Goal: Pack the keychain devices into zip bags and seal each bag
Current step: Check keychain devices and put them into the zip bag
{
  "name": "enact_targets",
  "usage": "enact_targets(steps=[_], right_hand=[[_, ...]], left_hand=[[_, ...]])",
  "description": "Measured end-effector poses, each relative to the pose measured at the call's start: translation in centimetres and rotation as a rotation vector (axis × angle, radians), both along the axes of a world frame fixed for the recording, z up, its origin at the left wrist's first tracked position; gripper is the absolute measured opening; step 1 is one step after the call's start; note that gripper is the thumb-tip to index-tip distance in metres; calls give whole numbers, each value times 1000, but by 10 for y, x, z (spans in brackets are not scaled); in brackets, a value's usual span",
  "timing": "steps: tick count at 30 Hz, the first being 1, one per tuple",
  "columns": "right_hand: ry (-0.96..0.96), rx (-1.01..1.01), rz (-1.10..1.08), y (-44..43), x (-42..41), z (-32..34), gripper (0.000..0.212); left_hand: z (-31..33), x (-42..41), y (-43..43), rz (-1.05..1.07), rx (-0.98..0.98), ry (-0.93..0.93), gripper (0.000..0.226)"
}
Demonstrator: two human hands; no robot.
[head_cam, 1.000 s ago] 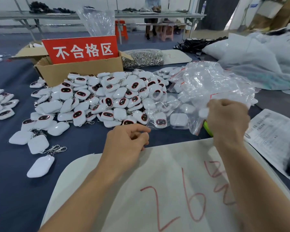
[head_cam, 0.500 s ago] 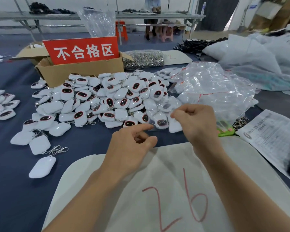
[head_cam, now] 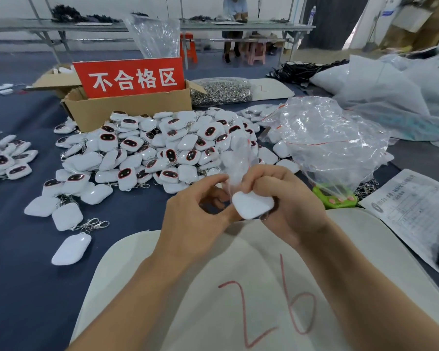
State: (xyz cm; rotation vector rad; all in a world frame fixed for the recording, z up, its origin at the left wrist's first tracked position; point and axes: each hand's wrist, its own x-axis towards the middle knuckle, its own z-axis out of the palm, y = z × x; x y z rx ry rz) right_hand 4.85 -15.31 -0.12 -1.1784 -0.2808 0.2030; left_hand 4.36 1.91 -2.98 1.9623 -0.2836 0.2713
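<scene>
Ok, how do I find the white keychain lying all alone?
Find the box with the red sign, then the pile in front of it. Follow the pile's left edge toward you: the last keychain, blank side up, lies nearer you than any other on the cloth.

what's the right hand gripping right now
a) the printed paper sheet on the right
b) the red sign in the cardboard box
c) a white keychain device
c: the right hand has its fingers curled round a white keychain device, plain side up, right below the clear zip bag that stands up between both hands.
</scene>
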Motion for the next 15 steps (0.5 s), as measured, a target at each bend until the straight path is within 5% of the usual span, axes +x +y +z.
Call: enact_targets(steps=[6,10,13,15], right_hand=[[42,58,141,-3,2,0,28],[97,23,-249,11,5,-6,25],[-81,-403,-651,12,5,-10,21],[-242,-701,-721,16,1,-13,21]], left_hand=[[-2,0,-2,72,-11,-12,33],[-3,4,-3,89,-72,7,46],[-4,5,-3,119,-214,43,34],[-6,6,-3,130,-244,47,30]])
